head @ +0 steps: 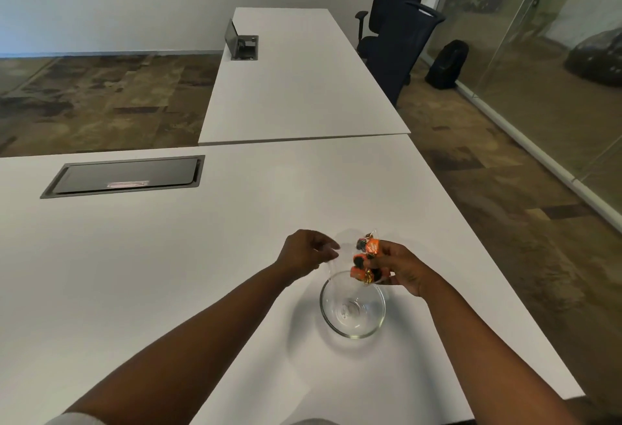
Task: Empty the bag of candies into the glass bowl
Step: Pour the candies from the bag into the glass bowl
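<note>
The clear bag of candies (365, 261) is hanging in the lower middle of the frame, just above the far rim of the glass bowl (352, 305), which is standing empty on the white tabletop (168, 256). The right hand (402, 271) is closing around the candy end; the left hand (308, 251) is pinching the clear plastic end. The step seems to be the opening or tipping. Next, I think, the open end must be turning down over the bowl.
</note>
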